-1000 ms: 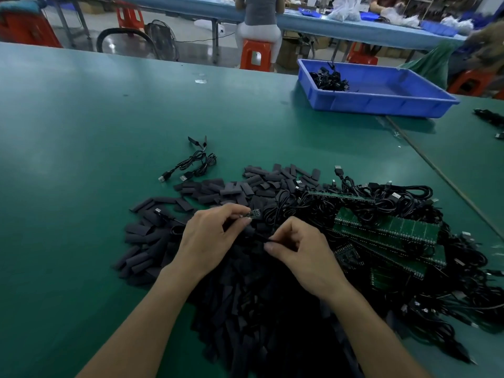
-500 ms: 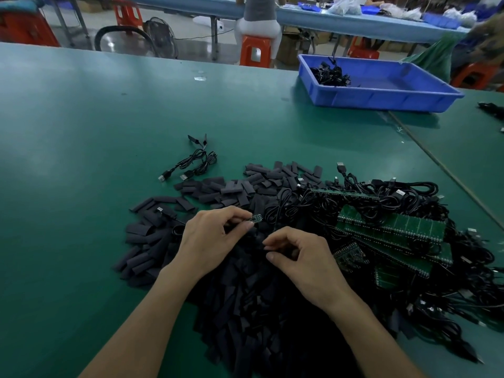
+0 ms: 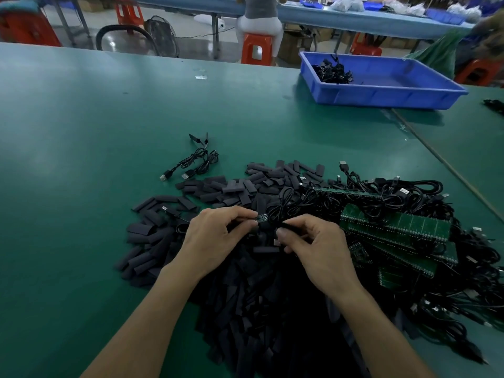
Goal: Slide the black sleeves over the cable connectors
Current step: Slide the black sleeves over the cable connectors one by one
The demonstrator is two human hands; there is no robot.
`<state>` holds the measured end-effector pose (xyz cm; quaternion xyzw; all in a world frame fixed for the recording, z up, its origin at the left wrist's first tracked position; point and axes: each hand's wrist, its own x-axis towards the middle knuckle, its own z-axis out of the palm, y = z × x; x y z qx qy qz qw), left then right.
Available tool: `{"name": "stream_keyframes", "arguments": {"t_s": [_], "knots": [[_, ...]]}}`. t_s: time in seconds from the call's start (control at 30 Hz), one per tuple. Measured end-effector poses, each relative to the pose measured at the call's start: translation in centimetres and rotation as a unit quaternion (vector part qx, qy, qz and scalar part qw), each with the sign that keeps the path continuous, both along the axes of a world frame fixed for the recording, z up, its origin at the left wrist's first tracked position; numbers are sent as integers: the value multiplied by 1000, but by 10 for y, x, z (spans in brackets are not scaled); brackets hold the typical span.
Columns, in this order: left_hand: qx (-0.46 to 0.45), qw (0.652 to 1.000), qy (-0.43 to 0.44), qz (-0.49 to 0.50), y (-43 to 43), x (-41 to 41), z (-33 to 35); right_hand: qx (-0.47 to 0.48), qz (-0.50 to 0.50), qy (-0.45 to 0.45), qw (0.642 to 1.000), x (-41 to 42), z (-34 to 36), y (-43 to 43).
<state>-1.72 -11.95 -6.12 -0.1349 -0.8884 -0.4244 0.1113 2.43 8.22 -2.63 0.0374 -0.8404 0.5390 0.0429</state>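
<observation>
**Both hands pinching over the sleeve heap**

Both forearms reach forward over the tabletop, wrists turned inward. The left hand pinches a small connector between thumb and forefinger. Just right of it, the right hand, fingers curled, pinches a black sleeve. Loose sleeves lie heaped beneath both hands. Since half a second ago the right hand has risen level with the connector.

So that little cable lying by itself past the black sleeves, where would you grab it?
Probably the bunched loops in the middle of the loose cable, pinched from straight above: it lies flat on the green table, apart from the sleeve pile, nothing over it. Its two rigid USB plugs point left, so one of those would also do.
</observation>
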Motion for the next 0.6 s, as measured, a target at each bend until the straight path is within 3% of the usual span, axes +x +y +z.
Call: {"name": "stream_keyframes", "arguments": {"t_s": [0.33, 0.6], "knots": [[7, 1000, -5, -16, 0, 0, -2, -45, -3, -48, 998, -1, -5, 1], [13, 1000, -17, -15, 0, 1, -2, 8, 5, -32, 999, -1, -9, 3]]}}
